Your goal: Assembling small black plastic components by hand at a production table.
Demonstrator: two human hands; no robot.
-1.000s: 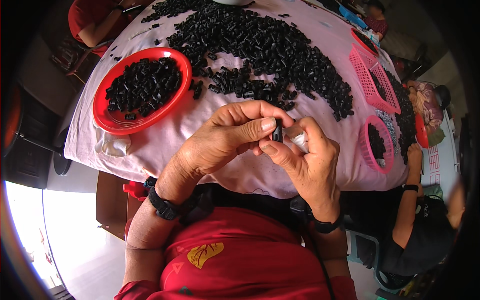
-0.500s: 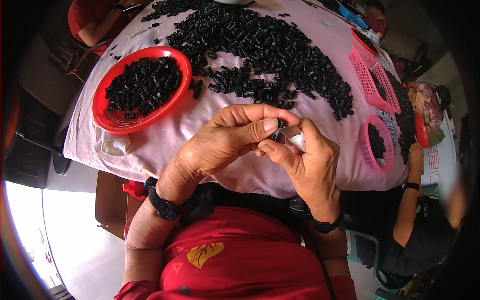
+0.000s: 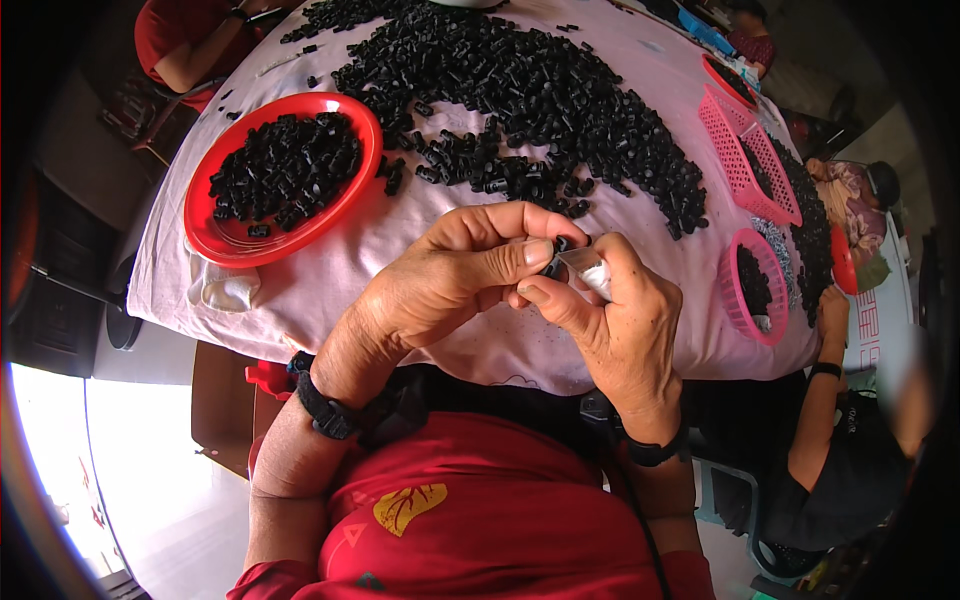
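Note:
Between the thumb and forefinger of my left hand [image 3: 440, 275] is a small black cylindrical plastic part [image 3: 555, 266]. My right hand [image 3: 632, 325] grips a small flat metal blade [image 3: 577, 260] with a white wrapping at its held end. The blade's tip meets or nearly meets the black part; exact contact is too small to tell. Both hands are held close together above the near edge of the cloth. Beyond them spreads a large heap of similar black parts [image 3: 520, 85]. A red plate [image 3: 205, 235] at the left holds many more.
A pink cloth [image 3: 330, 320] covers the table. At the right stand a pink slatted basket [image 3: 755, 190] and a round pink basket [image 3: 735, 300], near more black parts. A co-worker's arm [image 3: 812, 420] rests at the right edge. Other people sit at the far left and far right.
My right hand has shifted very slightly to the right, and the blade tilts a little differently against the black part. A person at the far right has moved into fuller view.

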